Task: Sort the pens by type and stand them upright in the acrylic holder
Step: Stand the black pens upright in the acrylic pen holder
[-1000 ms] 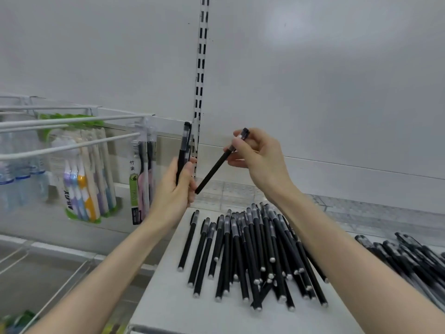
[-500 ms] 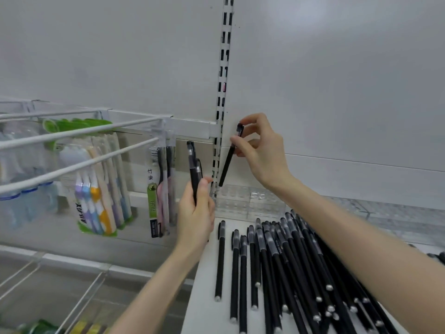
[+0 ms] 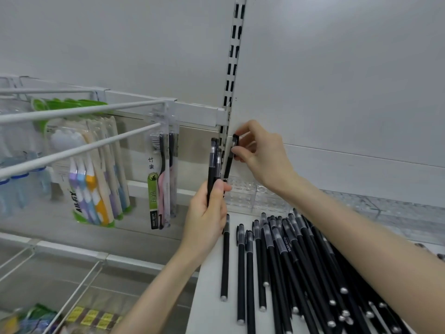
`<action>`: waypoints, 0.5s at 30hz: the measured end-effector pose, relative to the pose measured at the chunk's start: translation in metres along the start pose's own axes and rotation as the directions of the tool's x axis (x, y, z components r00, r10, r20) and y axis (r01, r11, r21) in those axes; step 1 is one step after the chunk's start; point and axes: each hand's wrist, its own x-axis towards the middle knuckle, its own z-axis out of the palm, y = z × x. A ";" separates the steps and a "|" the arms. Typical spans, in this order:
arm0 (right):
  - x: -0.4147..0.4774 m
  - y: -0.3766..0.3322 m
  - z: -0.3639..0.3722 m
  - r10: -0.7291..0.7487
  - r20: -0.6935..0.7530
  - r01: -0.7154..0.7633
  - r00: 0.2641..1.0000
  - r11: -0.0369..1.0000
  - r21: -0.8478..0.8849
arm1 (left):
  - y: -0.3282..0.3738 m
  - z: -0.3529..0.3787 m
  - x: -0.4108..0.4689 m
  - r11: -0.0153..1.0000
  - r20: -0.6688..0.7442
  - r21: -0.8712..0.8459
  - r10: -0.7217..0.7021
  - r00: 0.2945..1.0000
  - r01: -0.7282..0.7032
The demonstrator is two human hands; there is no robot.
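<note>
Right hand (image 3: 262,155) pinches capped black pen (image 3: 229,165) upright, lower end at left end of acrylic holder (image 3: 243,195); whether inserted unclear. Left hand (image 3: 207,220), just left of holder, grips upright pen bundle (image 3: 213,162). Loose pens (image 3: 289,261) lie before holder.

Brand lettering legible on hanging goods beside a slotted wall upright (image 3: 231,75).
Just left of the upright, a toothbrush pack (image 3: 161,179) carries "BQB" running up its green label (image 3: 153,196), with two Chinese characters printed above, the upper one 竹. Farther left of the upright, a multi-brush pack (image 3: 94,179) bears slanted lettering that appears to read "All-FiX", though the letters are not wholly sure. Below and right of the upright, black pens (image 3: 287,245) show white barrel print too small to read; yellow tags (image 3: 92,317) low to its left are blurred beyond reading.
</note>
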 end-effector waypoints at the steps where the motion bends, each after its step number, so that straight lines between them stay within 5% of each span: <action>1: 0.000 0.000 -0.001 -0.005 0.003 0.005 1.000 1.000 -0.012 | 0.000 0.000 0.000 1.000 -0.003 -0.005 -0.007 1.000 0.007; 9: -0.007 -0.006 -0.013 0.031 -0.018 -0.032 0.999 0.998 -0.060 | -0.001 -0.004 -0.001 0.999 0.064 -0.016 -0.034 0.997 0.035; 15: -0.029 -0.022 -0.033 0.100 0.289 -0.213 0.952 0.895 0.391 | -0.001 -0.003 -0.001 0.999 0.139 0.030 0.015 0.990 -0.019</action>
